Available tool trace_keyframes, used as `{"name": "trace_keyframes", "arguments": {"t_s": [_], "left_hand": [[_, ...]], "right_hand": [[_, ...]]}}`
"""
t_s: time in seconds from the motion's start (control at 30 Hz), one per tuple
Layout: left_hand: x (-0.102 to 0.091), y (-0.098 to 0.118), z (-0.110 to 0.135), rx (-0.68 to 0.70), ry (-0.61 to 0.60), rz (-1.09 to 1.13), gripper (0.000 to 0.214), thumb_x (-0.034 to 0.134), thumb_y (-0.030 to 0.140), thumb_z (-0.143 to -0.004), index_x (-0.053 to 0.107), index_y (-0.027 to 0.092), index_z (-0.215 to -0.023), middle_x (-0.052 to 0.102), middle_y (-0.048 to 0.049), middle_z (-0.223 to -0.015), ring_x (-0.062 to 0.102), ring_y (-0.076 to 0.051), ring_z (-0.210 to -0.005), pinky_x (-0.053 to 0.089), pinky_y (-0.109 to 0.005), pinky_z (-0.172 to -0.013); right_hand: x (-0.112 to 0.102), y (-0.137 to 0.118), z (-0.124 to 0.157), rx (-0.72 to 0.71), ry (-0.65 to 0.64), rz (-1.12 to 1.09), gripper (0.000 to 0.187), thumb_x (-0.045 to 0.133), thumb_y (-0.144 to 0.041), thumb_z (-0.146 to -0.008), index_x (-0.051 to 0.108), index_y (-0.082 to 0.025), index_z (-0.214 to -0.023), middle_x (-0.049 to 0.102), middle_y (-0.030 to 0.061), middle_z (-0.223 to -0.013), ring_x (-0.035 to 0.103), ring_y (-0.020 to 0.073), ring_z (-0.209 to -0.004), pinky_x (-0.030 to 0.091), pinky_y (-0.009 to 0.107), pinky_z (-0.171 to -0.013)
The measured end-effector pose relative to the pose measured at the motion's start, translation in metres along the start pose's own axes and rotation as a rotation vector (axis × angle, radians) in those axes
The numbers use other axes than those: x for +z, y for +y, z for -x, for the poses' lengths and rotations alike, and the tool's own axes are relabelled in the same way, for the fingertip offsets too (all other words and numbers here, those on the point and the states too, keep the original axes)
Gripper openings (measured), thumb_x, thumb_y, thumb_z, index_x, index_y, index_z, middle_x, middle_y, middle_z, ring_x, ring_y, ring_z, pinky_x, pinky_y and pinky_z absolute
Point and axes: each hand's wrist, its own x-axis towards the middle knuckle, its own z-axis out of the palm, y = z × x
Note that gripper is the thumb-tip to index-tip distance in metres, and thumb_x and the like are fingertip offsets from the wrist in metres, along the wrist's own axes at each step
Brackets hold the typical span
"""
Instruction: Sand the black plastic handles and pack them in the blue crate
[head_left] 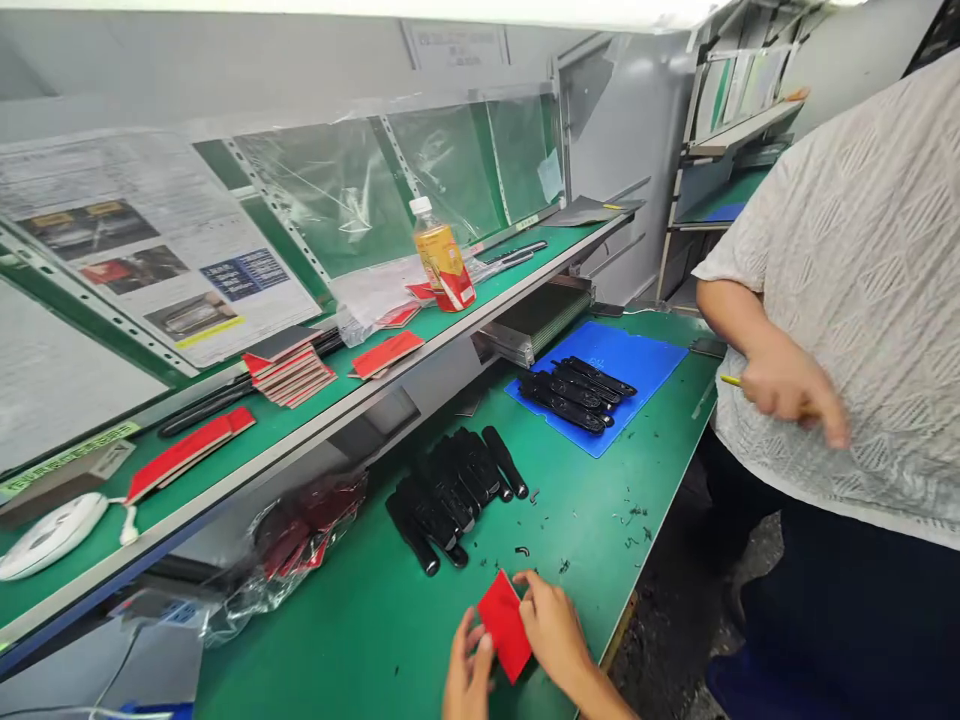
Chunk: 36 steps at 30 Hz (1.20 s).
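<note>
While both hands are meeting over the green table point(337, 640): one red card point(505, 628) is sitting tilted between them.
Right hand point(556, 625): fingers are bending inward, seemingly pinching the card's right edge.
Left hand point(466, 668): fingers are half curling at the left edge; whether they are gripping, cannot tell.
Good handling: steadying by the edges is probably keeping the red face flat.
Black rods point(454, 485): lying clustered beyond the card.
Black scraps point(637, 512): littering the tabletop, possibly catching underneath.
Blue mat point(645, 360): bearing black pieces point(577, 390).
Plastic bag point(300, 540): crowding the left.
Co-worker's hand point(795, 385): holding a yellow stick point(730, 380), well apart.
</note>
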Motion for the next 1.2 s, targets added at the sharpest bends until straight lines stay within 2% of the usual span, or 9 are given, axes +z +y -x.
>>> {"name": "trace_keyframes", "arguments": {"t_s": [0.13, 0.27, 0.43, 0.5, 0.6, 0.73, 0.83, 1.0, 1.2], "left_hand": [[0.069, -0.026, 0.005, -0.096, -0.189, 0.266, 0.073, 0.084, 0.052, -0.053, 0.058, 0.023, -0.115, 0.071, -0.0143, -0.103, 0.071, -0.030, -0.091, 0.056, -0.035, -0.072], [0.077, -0.029, 0.010, -0.086, -0.178, 0.315, 0.083, 0.086, 0.044, -0.053, 0.048, 0.026, -0.124, 0.068, -0.0065, -0.087, 0.070, -0.024, -0.077, 0.056, -0.033, -0.074], [0.056, -0.010, 0.025, 0.120, -0.237, 0.281, 0.069, 0.083, 0.043, -0.063, 0.053, 0.027, -0.123, 0.060, -0.0024, -0.086, 0.060, -0.016, -0.067, 0.054, -0.027, -0.066], [0.042, -0.008, 0.032, 0.098, -0.283, 0.323, 0.068, 0.085, 0.046, -0.060, 0.059, 0.025, -0.119, 0.060, -0.0037, -0.087, 0.059, -0.017, -0.068, 0.054, -0.027, -0.062], [0.007, -0.008, 0.026, 0.008, -0.343, 0.326, 0.074, 0.087, 0.052, -0.050, 0.065, 0.022, -0.114, 0.063, -0.0066, -0.086, 0.060, -0.019, -0.065, 0.049, -0.027, -0.051], [-0.046, 0.008, -0.028, 0.042, -0.255, -0.024, 0.072, 0.078, 0.066, -0.050, 0.069, 0.015, -0.101, 0.070, -0.0129, -0.085, 0.065, -0.023, -0.063, 0.049, -0.030, -0.050], [-0.062, 0.031, -0.087, 0.156, -0.105, -0.123, 0.061, 0.068, 0.061, -0.067, 0.067, 0.016, -0.109, 0.070, -0.0107, -0.093, 0.068, -0.024, -0.076, 0.055, -0.033, -0.067], [-0.015, 0.067, -0.158, 0.286, -0.051, -0.284, 0.045, 0.057, 0.030, -0.086, 0.057, 0.019, -0.129, 0.065, -0.0108, -0.117, 0.068, -0.018, -0.082, 0.052, -0.035, -0.089], [0.067, 0.097, -0.186, 0.299, 0.036, -0.477, 0.061, 0.062, 0.032, -0.087, 0.044, 0.020, -0.144, 0.048, -0.0170, -0.138, 0.051, -0.028, -0.128, 0.039, -0.042, -0.109]], "right_hand": [[-0.024, 0.041, 0.010, 0.060, 0.091, -0.243, 0.045, 0.027, -0.023, -0.092, 0.068, -0.017, -0.110, 0.076, 0.0097, -0.103, 0.073, 0.0219, -0.094, 0.056, 0.031, -0.084], [-0.042, 0.056, 0.028, 0.088, 0.114, -0.361, 0.052, 0.030, -0.041, -0.096, 0.063, -0.016, -0.127, 0.076, 0.0110, -0.103, 0.073, 0.0232, -0.095, 0.057, 0.033, -0.088], [-0.033, 0.042, 0.050, -0.039, -0.051, -0.519, 0.068, 0.051, -0.056, -0.091, 0.046, -0.016, -0.146, 0.053, 0.0139, -0.147, 0.053, 0.0232, -0.135, 0.043, 0.033, -0.113], [-0.021, 0.032, 0.054, -0.076, -0.147, -0.540, 0.067, 0.045, -0.050, -0.096, 0.035, -0.018, -0.153, 0.051, 0.0130, -0.150, 0.054, 0.0215, -0.134, 0.045, 0.034, -0.111], [-0.005, 0.019, 0.055, -0.136, -0.140, -0.242, 0.058, 0.045, -0.034, -0.095, 0.038, -0.024, -0.151, 0.060, 0.0087, -0.141, 0.060, 0.0202, -0.126, 0.050, 0.033, -0.105], [0.010, 0.004, 0.052, -0.190, -0.105, 0.099, 0.065, 0.061, -0.022, -0.079, 0.052, -0.029, -0.143, 0.062, 0.0124, -0.135, 0.058, 0.0336, -0.123, 0.041, 0.054, -0.111], [0.014, -0.004, 0.048, -0.249, -0.158, 0.251, 0.061, 0.064, -0.029, -0.080, 0.055, -0.034, -0.140, 0.058, 0.0139, -0.140, 0.053, 0.0399, -0.126, 0.033, 0.064, -0.111], [0.017, -0.002, 0.040, -0.305, -0.233, 0.359, 0.060, 0.059, -0.030, -0.085, 0.049, -0.038, -0.144, 0.052, 0.0118, -0.147, 0.051, 0.0375, -0.130, 0.030, 0.064, -0.114], [0.002, 0.014, 0.020, -0.363, -0.211, 0.335, 0.074, 0.058, -0.010, -0.066, 0.058, -0.034, -0.136, 0.044, 0.0041, -0.155, 0.040, 0.0317, -0.143, 0.023, 0.056, -0.123]]}}
